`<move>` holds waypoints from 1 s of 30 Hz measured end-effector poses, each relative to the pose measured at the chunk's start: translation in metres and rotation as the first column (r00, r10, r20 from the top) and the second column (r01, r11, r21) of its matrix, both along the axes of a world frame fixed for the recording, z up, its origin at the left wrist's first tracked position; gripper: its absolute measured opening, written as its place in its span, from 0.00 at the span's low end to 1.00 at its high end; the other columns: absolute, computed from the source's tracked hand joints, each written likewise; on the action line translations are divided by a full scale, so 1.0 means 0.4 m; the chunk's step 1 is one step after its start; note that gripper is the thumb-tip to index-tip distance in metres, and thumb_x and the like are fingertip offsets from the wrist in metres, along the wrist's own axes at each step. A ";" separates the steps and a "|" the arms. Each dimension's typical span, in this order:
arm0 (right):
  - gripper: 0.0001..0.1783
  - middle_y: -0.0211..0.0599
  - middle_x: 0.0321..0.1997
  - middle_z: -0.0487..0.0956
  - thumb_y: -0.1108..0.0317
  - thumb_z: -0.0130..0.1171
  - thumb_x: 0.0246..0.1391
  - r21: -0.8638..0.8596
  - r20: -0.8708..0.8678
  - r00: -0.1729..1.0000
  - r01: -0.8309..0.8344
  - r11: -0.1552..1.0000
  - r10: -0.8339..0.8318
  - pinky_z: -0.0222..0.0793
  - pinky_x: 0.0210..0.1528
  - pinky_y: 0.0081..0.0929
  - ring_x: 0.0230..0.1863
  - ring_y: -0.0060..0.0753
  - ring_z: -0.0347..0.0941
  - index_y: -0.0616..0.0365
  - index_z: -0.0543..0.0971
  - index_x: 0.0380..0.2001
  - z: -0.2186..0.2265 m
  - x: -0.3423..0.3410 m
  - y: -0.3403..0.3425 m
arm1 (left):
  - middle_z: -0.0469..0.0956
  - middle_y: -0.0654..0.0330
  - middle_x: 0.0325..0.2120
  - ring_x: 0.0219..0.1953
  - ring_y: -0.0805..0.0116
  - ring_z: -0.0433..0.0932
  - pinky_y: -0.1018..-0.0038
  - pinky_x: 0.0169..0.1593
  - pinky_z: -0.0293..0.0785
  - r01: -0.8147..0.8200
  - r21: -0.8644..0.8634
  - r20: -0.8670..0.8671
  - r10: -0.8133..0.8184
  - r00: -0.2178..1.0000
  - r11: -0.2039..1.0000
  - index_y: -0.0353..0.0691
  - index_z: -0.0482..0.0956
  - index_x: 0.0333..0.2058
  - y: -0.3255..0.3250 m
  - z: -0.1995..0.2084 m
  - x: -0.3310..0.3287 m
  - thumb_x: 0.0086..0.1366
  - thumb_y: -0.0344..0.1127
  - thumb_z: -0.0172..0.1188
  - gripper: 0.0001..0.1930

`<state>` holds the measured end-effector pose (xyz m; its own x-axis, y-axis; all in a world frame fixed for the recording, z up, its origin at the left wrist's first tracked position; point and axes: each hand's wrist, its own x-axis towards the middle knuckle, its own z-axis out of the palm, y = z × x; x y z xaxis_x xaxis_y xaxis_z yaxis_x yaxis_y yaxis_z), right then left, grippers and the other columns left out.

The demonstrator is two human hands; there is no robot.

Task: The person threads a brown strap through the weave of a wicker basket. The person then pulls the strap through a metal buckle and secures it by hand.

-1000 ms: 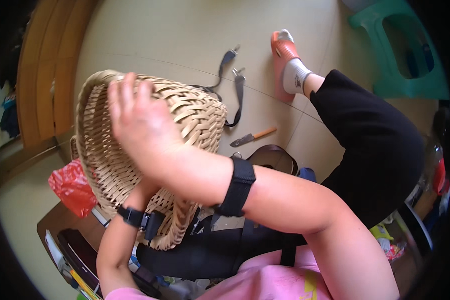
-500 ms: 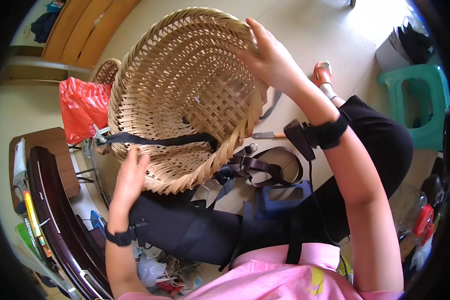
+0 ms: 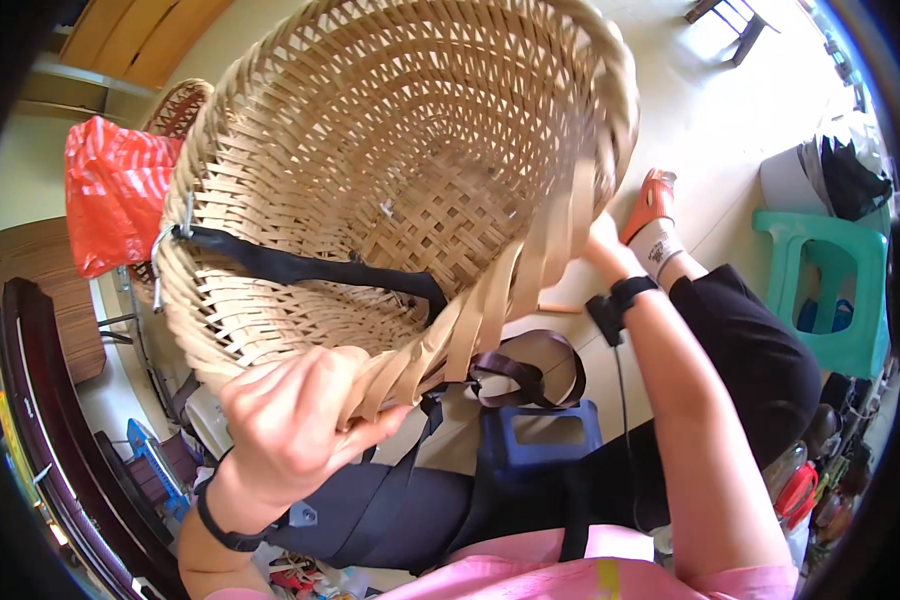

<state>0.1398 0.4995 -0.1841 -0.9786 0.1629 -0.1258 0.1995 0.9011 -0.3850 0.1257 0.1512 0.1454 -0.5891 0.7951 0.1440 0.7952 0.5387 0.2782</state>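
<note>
A large woven bamboo basket (image 3: 300, 130) is held up before me, its open mouth tilted toward me. My left hand (image 3: 295, 415) grips the near lower rim, with fingers over the edge and thumb outside. At the right side, my right hand (image 3: 605, 245) is against the outer wall; its fingers are hidden behind the basket. A black strap (image 3: 310, 268) runs across the inside from the left rim, where a pale tie (image 3: 170, 235) fastens it. Both wrists wear black bands.
A blue plastic stool (image 3: 540, 450) and a coiled brown strap (image 3: 530, 370) are under the basket's near side. A green stool (image 3: 820, 240) and a bin (image 3: 795, 180) stand at right. A red striped bag (image 3: 120, 195) hangs left, above dark furniture (image 3: 55, 400).
The basket has come up nearer and looks larger. My left hand has closed on its near rim. My right hand has moved from the far right rim down to the outer wall.
</note>
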 end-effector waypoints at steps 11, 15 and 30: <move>0.14 0.33 0.31 0.83 0.67 0.61 0.52 0.130 0.646 0.738 -0.355 0.926 0.192 0.72 0.43 0.40 0.39 0.37 0.83 0.49 0.81 0.44 -0.099 0.251 -0.067 | 0.81 0.58 0.24 0.26 0.58 0.81 0.68 0.34 0.75 -0.121 -0.081 -0.008 0.121 0.993 0.989 0.35 0.80 0.33 0.126 0.076 -0.061 0.43 0.41 0.79 0.22; 0.15 0.31 0.40 0.86 0.66 0.61 0.53 0.103 0.779 0.498 -0.702 0.705 0.382 0.78 0.32 0.40 0.42 0.33 0.84 0.50 0.84 0.45 -0.028 0.239 -0.178 | 0.70 0.63 0.17 0.17 0.63 0.72 0.71 0.23 0.66 0.090 -0.087 -0.136 -0.102 0.985 0.992 0.40 0.76 0.29 0.102 0.075 -0.085 0.44 0.46 0.77 0.22; 0.13 0.43 0.23 0.79 0.62 0.54 0.58 -0.321 0.075 0.665 0.722 0.613 -0.743 0.73 0.33 0.34 0.27 0.37 0.77 0.61 0.81 0.28 0.341 0.293 0.324 | 0.80 0.54 0.22 0.23 0.56 0.81 0.67 0.28 0.73 -0.082 0.291 -0.116 0.120 0.986 0.953 0.39 0.79 0.36 0.009 0.050 -0.155 0.52 0.49 0.76 0.22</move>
